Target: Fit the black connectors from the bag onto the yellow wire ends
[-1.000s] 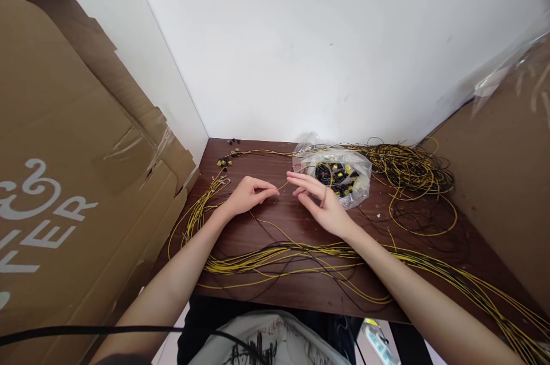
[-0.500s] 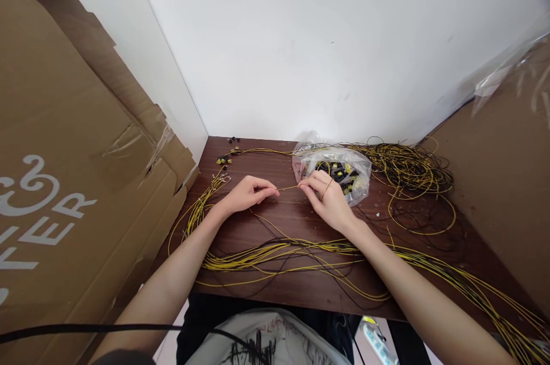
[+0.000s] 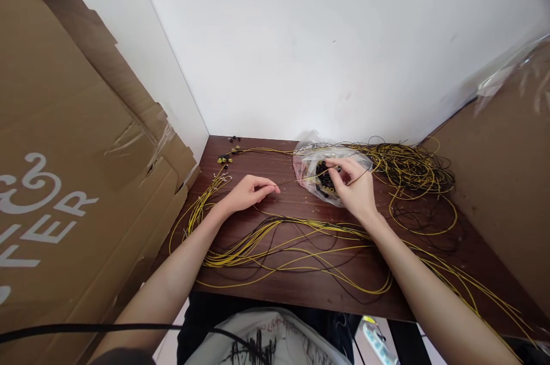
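My left hand [image 3: 253, 193] is pinched shut on a thin wire [image 3: 292, 182] above the middle of the table. From its fingertips the wire runs right, roughly straight, to my right hand [image 3: 356, 184], whose thumb and fingertips are closed on it. That hand is over a clear plastic bag [image 3: 307, 164] full of small black and yellow parts [image 3: 325, 184], hiding part of the bag. A bundle of yellow and black wires [image 3: 258, 242] lies across the table in front of both hands.
A tangled heap of yellow and black wire [image 3: 412, 170] lies at the back right. Small connectors [image 3: 224, 159] sit at the back left. Cardboard boxes stand at left [image 3: 86, 124] and right [image 3: 511, 181]. A white wall [image 3: 301, 55] rises behind the table [image 3: 275, 290].
My right hand has moved right and slightly away from me, lengthening the wire between the hands. The front bundle's middle has shifted upward. My left hand has stayed in place.
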{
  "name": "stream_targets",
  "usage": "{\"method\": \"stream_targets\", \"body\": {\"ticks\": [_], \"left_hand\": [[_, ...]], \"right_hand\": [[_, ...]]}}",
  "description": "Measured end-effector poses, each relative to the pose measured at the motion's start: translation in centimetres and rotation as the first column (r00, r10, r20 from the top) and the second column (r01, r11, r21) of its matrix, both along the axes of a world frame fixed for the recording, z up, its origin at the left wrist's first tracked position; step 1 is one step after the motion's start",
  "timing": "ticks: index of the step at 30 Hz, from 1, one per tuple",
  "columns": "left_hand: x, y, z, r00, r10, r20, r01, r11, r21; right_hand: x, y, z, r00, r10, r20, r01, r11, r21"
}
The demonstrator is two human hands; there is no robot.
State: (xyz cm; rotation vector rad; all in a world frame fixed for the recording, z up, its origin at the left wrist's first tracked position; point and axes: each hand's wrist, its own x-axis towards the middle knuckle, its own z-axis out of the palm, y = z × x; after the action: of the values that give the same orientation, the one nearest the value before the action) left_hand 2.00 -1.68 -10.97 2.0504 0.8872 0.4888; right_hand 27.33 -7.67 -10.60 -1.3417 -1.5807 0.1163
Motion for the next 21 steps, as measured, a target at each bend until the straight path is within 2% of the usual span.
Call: {"method": "stream_targets", "body": {"ticks": [5, 10, 14, 21], "left_hand": [[0.3, -0.2, 0.2, 0.999, -0.018, -0.027, 0.019, 0.999, 0.035], [0.3, -0.3, 0.3, 0.999, -0.037, -0.028, 0.038, 0.998, 0.043], [0.4, -0.4, 0.4, 0.997, -0.062, -0.041, 0.063, 0.997, 0.033], [0.5, -0.5, 0.4, 0.995, -0.102, -0.025, 0.101, 0.994, -0.029]], "right_hand": [[-2.6, -0.7, -1.2, 0.955, 0.289, 0.072, -0.28, 0.953, -0.118], [-4.4, -1.3, -1.9, 0.89, 0.409, 0.201, -0.36, 0.902, -0.239], [-4.3, -1.2, -1.2, 0.889, 0.421, 0.183, -0.376, 0.897, -0.233], [-2.6, -0.9, 0.1, 0.969, 0.248, 0.004, -0.245, 0.958, -0.147]]}}
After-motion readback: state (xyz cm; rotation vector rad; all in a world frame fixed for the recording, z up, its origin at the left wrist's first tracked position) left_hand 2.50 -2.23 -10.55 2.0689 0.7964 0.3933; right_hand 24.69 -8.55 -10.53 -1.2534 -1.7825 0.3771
